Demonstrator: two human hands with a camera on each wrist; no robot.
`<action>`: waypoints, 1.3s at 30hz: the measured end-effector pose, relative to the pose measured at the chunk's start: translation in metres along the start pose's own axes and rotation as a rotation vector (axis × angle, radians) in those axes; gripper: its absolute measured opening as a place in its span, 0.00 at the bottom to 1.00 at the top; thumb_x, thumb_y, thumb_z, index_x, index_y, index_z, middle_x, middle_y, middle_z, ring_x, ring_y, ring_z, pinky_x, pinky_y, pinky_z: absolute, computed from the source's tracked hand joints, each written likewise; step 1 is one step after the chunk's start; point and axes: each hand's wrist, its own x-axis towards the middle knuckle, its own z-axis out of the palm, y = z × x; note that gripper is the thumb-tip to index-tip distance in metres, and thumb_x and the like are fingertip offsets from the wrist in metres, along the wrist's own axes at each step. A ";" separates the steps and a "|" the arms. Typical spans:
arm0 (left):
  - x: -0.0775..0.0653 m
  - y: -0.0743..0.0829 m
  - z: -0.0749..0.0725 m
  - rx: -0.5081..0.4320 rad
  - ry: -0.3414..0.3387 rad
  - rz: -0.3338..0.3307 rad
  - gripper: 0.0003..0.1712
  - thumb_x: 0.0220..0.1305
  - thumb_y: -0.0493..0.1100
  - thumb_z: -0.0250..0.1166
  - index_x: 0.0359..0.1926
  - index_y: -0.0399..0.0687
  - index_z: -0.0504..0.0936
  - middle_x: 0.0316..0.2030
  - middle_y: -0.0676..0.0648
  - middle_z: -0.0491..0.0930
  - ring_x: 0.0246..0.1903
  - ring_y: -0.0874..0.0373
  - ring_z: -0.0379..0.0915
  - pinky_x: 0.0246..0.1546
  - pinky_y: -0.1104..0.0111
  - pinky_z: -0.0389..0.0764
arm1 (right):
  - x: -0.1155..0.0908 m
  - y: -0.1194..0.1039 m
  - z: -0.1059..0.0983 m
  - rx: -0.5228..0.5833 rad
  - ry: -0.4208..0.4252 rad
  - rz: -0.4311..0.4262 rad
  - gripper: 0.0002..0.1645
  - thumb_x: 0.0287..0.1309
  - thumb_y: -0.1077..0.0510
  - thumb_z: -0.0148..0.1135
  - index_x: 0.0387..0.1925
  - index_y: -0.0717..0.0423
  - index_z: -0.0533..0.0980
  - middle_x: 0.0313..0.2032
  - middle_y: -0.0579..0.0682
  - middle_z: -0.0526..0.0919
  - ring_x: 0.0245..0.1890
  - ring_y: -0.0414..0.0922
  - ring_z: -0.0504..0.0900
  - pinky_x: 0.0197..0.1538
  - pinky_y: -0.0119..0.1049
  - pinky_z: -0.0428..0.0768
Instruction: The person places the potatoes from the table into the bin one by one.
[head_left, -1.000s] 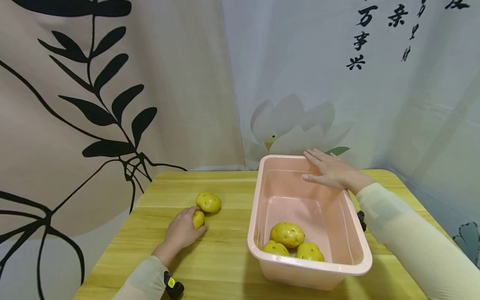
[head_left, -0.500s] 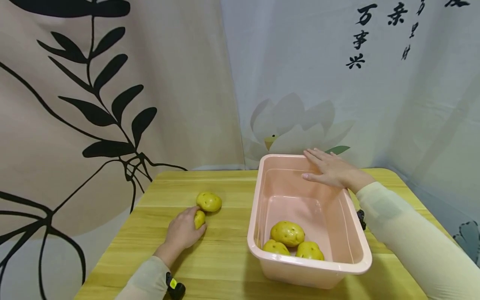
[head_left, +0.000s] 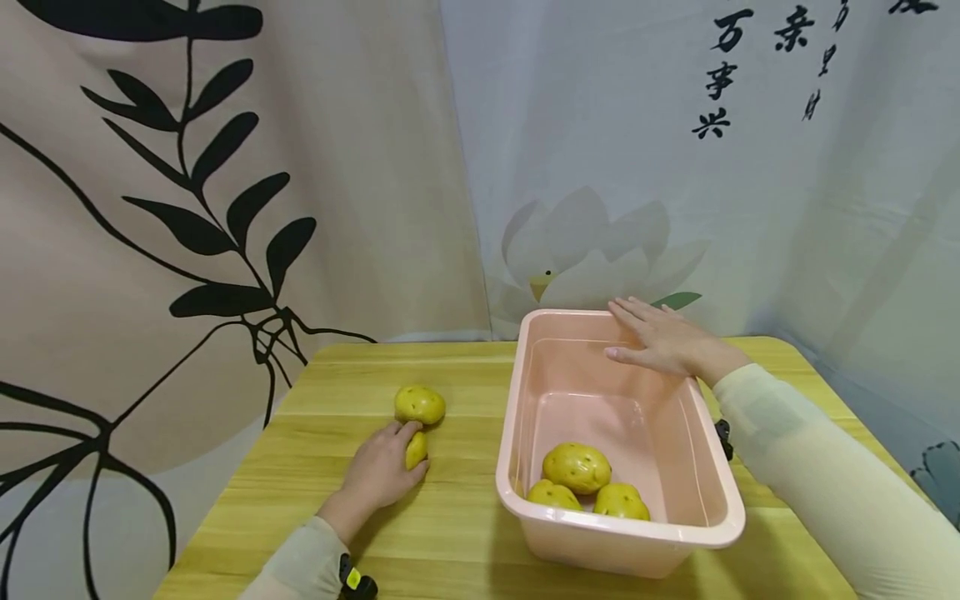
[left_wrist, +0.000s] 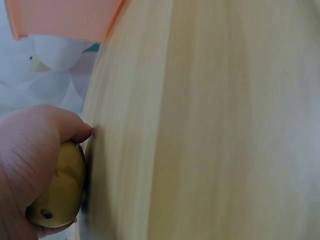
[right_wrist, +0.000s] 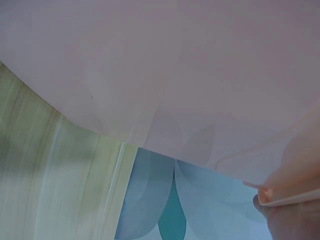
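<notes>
My left hand [head_left: 378,468] grips a yellow potato [head_left: 417,450] on the wooden table. Most of that potato [left_wrist: 65,187] shows beneath the curved thumb in the left wrist view. Just beyond it, close to the fingers, lies a second potato [head_left: 420,405]. A pink plastic tub [head_left: 516,425] stands to the right with three potatoes inside: one behind [head_left: 577,467] and two in front, left [head_left: 552,494] and right [head_left: 622,502]. My right hand [head_left: 663,340] rests on the tub's far right corner, fingers straight across the rim. The right wrist view shows mainly the tub's outer wall [right_wrist: 150,65].
The wooden tabletop [head_left: 442,517] extends around and between the potatoes and the tub. Right behind it hangs a fabric backdrop [head_left: 390,167] with printed leaves and characters. The tub's tall side wall [head_left: 690,450] stands between my two hands.
My left hand has shifted slightly right with the potato, which shows a little farther right. The right hand and the tub have stayed in place.
</notes>
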 end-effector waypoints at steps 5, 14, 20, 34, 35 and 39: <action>0.001 0.014 0.004 0.006 -0.012 0.050 0.36 0.52 0.57 0.71 0.60 0.50 0.74 0.50 0.43 0.77 0.46 0.47 0.76 0.44 0.52 0.77 | -0.001 -0.001 0.000 -0.002 -0.001 -0.003 0.56 0.60 0.23 0.40 0.76 0.51 0.41 0.75 0.56 0.42 0.74 0.56 0.39 0.69 0.62 0.40; 0.006 0.039 0.008 -0.021 -0.041 0.092 0.36 0.51 0.58 0.71 0.59 0.50 0.74 0.50 0.45 0.76 0.47 0.50 0.75 0.46 0.53 0.76 | 0.001 -0.002 0.000 -0.004 -0.002 -0.002 0.55 0.61 0.23 0.39 0.76 0.51 0.41 0.75 0.56 0.42 0.74 0.57 0.40 0.69 0.62 0.40; 0.011 0.053 0.012 -0.040 -0.037 0.122 0.35 0.51 0.58 0.71 0.58 0.51 0.74 0.49 0.45 0.76 0.48 0.49 0.74 0.47 0.53 0.75 | 0.002 0.000 0.000 -0.009 -0.002 0.002 0.56 0.60 0.22 0.39 0.76 0.50 0.40 0.75 0.56 0.42 0.74 0.56 0.39 0.69 0.62 0.41; 0.023 0.070 0.027 -0.110 0.001 0.148 0.35 0.52 0.59 0.70 0.59 0.53 0.73 0.50 0.48 0.76 0.46 0.54 0.74 0.45 0.57 0.77 | 0.004 0.001 0.004 0.001 0.003 0.008 0.56 0.59 0.22 0.40 0.76 0.50 0.42 0.75 0.55 0.43 0.74 0.57 0.40 0.69 0.62 0.41; 0.023 0.070 0.028 -0.114 0.004 0.148 0.35 0.52 0.59 0.70 0.59 0.53 0.73 0.50 0.48 0.76 0.47 0.54 0.74 0.45 0.57 0.77 | 0.004 0.002 0.004 -0.001 0.007 0.008 0.56 0.59 0.22 0.40 0.76 0.51 0.42 0.75 0.55 0.43 0.74 0.56 0.41 0.69 0.62 0.41; 0.026 0.071 0.027 -0.143 0.012 0.157 0.35 0.51 0.58 0.70 0.59 0.53 0.74 0.50 0.48 0.76 0.47 0.54 0.74 0.45 0.57 0.77 | 0.004 0.003 0.004 -0.004 0.014 0.006 0.56 0.60 0.23 0.41 0.76 0.52 0.43 0.75 0.56 0.43 0.74 0.57 0.41 0.69 0.62 0.42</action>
